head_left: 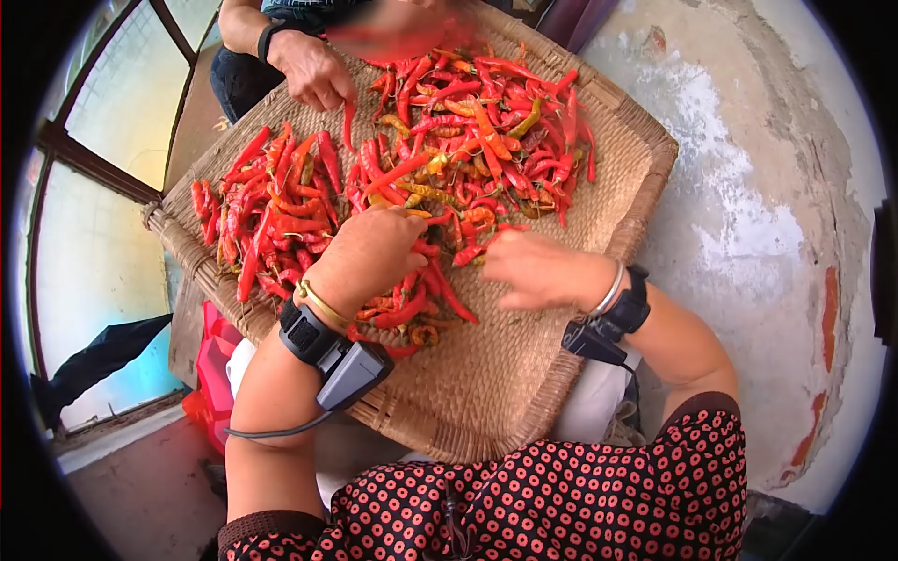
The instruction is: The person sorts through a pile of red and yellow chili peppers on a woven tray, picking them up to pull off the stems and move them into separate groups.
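Red chili peppers [281, 220] lie heaped on a woven tray [468, 393], with some orange and yellowish ones among them. My left hand [369, 252] reaches over the near side of the heap, fingers curled down into the peppers. Its fingertips are partly hidden, so what they hold cannot be made out. To the right, my right hand [538, 271] is slightly blurred above the tray. Its fingers are drawn together at the stem end of a red chili pepper [468, 254].
Across the tray, another person's hand [316, 75] pinches a red pepper; their other hand is blurred. A rough wall [739, 206] stands close on the right, framed glass panes [94, 271] on the left. A pink-red bag [215, 360] sits below the tray's left edge.
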{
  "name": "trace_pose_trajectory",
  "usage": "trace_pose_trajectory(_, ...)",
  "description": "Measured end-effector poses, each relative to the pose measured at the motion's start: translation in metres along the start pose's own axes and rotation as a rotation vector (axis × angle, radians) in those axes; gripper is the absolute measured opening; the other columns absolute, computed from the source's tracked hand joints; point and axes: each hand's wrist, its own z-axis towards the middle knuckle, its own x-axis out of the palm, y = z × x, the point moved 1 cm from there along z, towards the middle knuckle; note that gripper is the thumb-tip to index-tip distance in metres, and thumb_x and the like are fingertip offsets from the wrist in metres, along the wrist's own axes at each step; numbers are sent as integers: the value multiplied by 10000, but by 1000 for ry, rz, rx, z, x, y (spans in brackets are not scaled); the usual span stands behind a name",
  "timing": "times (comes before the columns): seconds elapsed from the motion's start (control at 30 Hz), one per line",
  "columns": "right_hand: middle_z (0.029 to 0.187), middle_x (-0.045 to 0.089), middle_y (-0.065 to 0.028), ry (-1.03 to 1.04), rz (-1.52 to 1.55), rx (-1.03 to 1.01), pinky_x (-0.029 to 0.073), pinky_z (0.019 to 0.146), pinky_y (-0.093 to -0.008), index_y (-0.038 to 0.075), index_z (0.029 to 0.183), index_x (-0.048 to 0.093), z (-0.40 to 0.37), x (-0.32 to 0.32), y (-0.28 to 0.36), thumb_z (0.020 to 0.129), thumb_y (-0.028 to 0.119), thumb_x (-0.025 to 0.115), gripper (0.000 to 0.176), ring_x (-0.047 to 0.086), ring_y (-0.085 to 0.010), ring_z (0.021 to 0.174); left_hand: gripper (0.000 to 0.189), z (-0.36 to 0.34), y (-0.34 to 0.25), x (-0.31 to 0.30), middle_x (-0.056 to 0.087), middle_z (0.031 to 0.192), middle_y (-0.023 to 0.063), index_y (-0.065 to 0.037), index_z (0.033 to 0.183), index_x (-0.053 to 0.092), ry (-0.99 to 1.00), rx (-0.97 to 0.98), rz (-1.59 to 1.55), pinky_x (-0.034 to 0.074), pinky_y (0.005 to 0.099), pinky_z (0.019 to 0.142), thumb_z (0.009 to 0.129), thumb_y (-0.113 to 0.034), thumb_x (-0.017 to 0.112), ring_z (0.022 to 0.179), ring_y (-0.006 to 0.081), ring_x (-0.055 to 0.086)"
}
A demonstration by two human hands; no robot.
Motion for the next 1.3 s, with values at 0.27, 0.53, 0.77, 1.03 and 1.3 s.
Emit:
trace_pose_trajectory(0.27, 800, 622, -141, -12, 151, 307, 471, 661, -401, 59, 834, 632, 32, -26, -32, 681, 185, 664, 201, 603, -312, 772, 334, 3, 0, 1, 596, 858, 146, -37, 976, 595, 13, -26, -1, 471, 401, 745, 709, -228, 650, 851, 313, 579)
trace_pose_trajectory(0.53, 714, 610, -142, 9, -74, 270, 489, 637, -414, 55, 753, 606, 46, 20, -18, 647, 141, 655, 145, 616, -315, 723, 233, 9, 3, 6, 591, 819, 127, -75, 940, 615, 14, -29, 42, 482, 392, 707, 736, -188, 606, 811, 296, 583)
trace_pose_trajectory(0.77, 676, 599, -127, -10, -75, 222, 486, 602, -402, 55, 704, 606, 49, 21, -15, 676, 146, 627, 98, 618, -297, 695, 227, 11, 3, 2, 595, 806, 126, -75, 933, 617, 18, -21, 3, 479, 393, 697, 739, -192, 610, 801, 298, 583)
trace_pose_trajectory(1.03, 746, 592, -23, -336, 1002, 389, 453, 610, -250, 8, 821, 582, 37, -47, -23, 775, 98, 626, 110, 543, -89, 678, 242, 12, -2, -8, 598, 806, 142, -46, 946, 608, -181, -17, -280, 487, 340, 688, 718, -117, 643, 754, 282, 603)
trace_pose_trajectory(1.3, 682, 611, -39, -466, 1002, 358, 448, 581, -270, 10, 825, 604, 51, -16, -27, 772, 121, 626, 125, 549, -87, 628, 230, 16, -1, -7, 588, 848, -15, -23, 1061, 551, -193, -180, -1337, 452, 192, 635, 862, -129, 596, 722, 38, 530)
